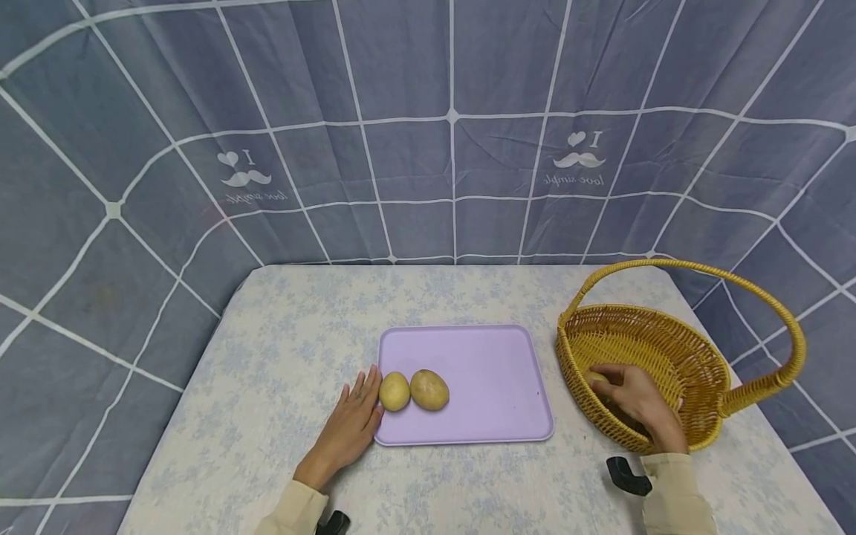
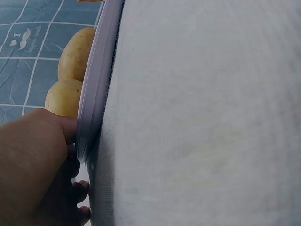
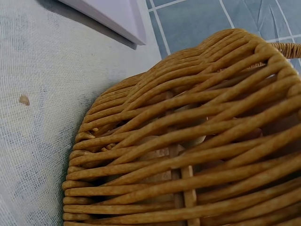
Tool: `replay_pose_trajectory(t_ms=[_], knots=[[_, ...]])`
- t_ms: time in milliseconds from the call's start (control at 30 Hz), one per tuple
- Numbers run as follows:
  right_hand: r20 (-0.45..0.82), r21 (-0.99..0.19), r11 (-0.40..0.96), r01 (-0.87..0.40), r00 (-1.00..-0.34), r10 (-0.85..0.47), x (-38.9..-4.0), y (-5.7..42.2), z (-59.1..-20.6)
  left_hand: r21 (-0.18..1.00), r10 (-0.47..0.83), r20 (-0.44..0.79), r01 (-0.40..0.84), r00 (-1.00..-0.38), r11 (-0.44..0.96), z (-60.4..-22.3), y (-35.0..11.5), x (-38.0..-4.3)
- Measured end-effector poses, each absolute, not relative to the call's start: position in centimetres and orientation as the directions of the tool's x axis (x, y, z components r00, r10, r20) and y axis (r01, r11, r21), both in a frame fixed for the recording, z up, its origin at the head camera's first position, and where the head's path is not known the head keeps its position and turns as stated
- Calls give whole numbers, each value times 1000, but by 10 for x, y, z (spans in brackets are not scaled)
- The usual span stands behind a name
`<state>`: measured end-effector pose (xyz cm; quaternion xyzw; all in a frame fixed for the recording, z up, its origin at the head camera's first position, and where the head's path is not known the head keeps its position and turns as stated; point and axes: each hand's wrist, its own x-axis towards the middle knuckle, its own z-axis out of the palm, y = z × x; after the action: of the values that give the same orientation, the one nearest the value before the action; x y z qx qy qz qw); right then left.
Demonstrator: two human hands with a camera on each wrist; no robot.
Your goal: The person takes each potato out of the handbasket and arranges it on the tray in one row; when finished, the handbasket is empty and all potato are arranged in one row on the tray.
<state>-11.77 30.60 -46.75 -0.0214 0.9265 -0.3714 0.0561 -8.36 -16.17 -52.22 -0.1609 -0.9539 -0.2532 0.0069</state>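
Note:
A lilac tray [image 1: 491, 386] lies on the table with two potatoes, a smaller one [image 1: 394, 391] and a larger one [image 1: 430, 390], side by side at its left end. My left hand [image 1: 349, 422] rests along the tray's left edge, fingers extended and thumb over the rim, close to the smaller potato. To the right stands a yellow wicker basket [image 1: 695, 357]. Inside it my right hand [image 1: 634, 395] grips a potato [image 1: 592, 377], mostly covered by the fingers. From the right wrist, the basket's woven side [image 3: 188, 136] hides most of that hand.
The basket's tall arched handle [image 1: 756, 282] rises over its opening. A pale blue-patterned cloth [image 1: 301, 319] covers the table. Behind hangs a grey-blue checked curtain [image 1: 414, 163]. A small brown speck [image 3: 24, 100] lies on the cloth beside the basket.

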Motion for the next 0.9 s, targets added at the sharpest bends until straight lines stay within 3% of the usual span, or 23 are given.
replay_pose_trajectory(t_ms=[400, 667, 900], knots=[[-151, -767, 625, 143, -988, 40, -117, 308, -465, 485, 302, 64, 294, -951, 824, -523, -162, -85], [-82, -805, 583, 112, -994, 77, -114, 309, -456, 474, 302, 79, 302, -950, 827, -523, -162, -84], [63, -852, 524, -12, -995, 79, -117, 300, -434, 473, 304, 81, 305, -949, 827, -522, -162, -85]])
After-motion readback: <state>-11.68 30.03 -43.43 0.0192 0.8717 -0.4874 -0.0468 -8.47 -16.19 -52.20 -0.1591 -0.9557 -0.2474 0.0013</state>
